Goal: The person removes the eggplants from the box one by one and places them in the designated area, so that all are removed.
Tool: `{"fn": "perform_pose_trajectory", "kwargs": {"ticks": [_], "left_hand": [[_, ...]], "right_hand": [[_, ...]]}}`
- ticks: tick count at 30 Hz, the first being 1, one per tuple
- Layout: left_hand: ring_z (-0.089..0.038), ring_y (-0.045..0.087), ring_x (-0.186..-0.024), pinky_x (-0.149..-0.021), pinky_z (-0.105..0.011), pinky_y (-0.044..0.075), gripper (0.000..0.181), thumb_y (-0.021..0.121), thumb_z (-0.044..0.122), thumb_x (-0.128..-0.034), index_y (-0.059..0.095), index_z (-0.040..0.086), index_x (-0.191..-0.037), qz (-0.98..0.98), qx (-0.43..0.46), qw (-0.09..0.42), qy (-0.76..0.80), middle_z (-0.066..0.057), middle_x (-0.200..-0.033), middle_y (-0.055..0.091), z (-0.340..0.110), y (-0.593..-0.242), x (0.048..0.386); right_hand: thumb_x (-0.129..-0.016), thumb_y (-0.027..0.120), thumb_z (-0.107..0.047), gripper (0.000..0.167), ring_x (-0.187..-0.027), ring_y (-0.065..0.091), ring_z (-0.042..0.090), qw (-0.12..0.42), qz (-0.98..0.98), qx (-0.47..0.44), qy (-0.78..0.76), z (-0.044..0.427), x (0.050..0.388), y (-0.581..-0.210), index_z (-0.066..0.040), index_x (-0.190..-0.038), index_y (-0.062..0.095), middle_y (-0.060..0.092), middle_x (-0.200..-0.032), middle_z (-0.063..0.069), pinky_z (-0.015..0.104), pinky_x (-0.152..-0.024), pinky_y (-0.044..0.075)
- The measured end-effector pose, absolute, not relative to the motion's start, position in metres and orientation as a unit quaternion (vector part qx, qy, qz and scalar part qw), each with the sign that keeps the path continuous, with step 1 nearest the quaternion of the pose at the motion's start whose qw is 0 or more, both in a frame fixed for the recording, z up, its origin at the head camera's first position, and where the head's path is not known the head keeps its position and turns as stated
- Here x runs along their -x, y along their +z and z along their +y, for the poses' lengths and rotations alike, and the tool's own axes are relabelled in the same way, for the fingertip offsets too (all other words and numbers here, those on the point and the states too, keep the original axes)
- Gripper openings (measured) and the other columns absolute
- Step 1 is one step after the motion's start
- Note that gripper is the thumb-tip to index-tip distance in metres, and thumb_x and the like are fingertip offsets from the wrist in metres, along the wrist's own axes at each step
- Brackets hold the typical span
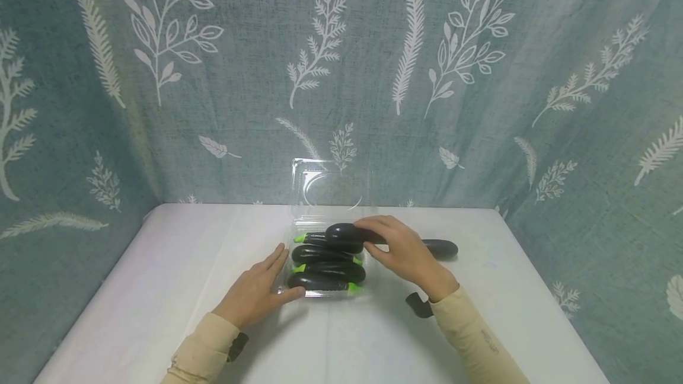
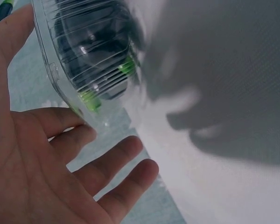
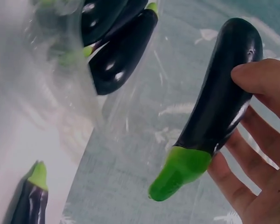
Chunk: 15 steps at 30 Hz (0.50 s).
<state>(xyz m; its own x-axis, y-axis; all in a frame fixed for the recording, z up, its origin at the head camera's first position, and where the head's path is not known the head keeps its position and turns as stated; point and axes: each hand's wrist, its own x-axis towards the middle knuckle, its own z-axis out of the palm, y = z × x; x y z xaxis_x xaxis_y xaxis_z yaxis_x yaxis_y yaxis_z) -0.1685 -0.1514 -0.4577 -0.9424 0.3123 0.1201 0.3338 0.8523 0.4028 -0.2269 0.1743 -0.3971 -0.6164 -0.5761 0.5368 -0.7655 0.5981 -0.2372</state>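
Observation:
A clear plastic clamshell box (image 1: 283,288) stands on the table with its lid (image 1: 333,191) raised at the back. Inside lie several dark eggplants (image 1: 326,281) with green stem ends, side by side. My right hand (image 1: 392,248) holds another eggplant (image 3: 219,93) between thumb and fingers over the box's far right part; its green end shows in the right wrist view. My left hand (image 1: 258,292) is at the box's left side, fingers spread and fairly straight, thumb along the front edge. In the left wrist view some fingers (image 2: 74,140) touch or nearly touch the plastic wall.
One more eggplant (image 1: 441,248) lies on the white table (image 1: 171,277) right of the box, partly behind my right hand. A patterned green curtain (image 1: 245,76) closes off the back and both sides. Dark wrist straps (image 1: 418,305) show under the sleeves.

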Motion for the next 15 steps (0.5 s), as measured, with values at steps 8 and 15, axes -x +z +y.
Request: {"fn": "perform_pose_trajectory", "kwargs": {"ticks": [8,15], "left_hand": [[-0.045,0.047,-0.136,-0.110,-0.058,0.041,0.100,0.057,0.071,-0.0907,0.034,-0.001,-0.156,-0.962,0.165,0.019,-0.216,-0.015,-0.163,0.030,-0.152,-0.457,0.170],[-0.045,0.046,-0.136,-0.110,-0.057,0.040,0.099,0.058,0.070,-0.0913,0.034,-0.001,-0.156,-0.962,0.166,0.018,-0.218,-0.015,-0.164,0.030,-0.152,-0.458,0.169]], "right_hand": [[-0.085,0.077,-0.010,0.043,-0.118,0.062,0.017,0.221,-0.868,-0.375,0.239,0.193,0.229,-0.401,-0.018,-0.127,0.069,0.068,-0.123,-0.003,0.037,-0.097,0.053],[-0.079,0.078,-0.010,0.042,-0.110,0.064,0.016,0.213,-0.883,-0.339,0.244,0.214,0.233,-0.411,-0.018,-0.120,0.072,0.070,-0.116,-0.005,0.038,-0.092,0.054]]}}
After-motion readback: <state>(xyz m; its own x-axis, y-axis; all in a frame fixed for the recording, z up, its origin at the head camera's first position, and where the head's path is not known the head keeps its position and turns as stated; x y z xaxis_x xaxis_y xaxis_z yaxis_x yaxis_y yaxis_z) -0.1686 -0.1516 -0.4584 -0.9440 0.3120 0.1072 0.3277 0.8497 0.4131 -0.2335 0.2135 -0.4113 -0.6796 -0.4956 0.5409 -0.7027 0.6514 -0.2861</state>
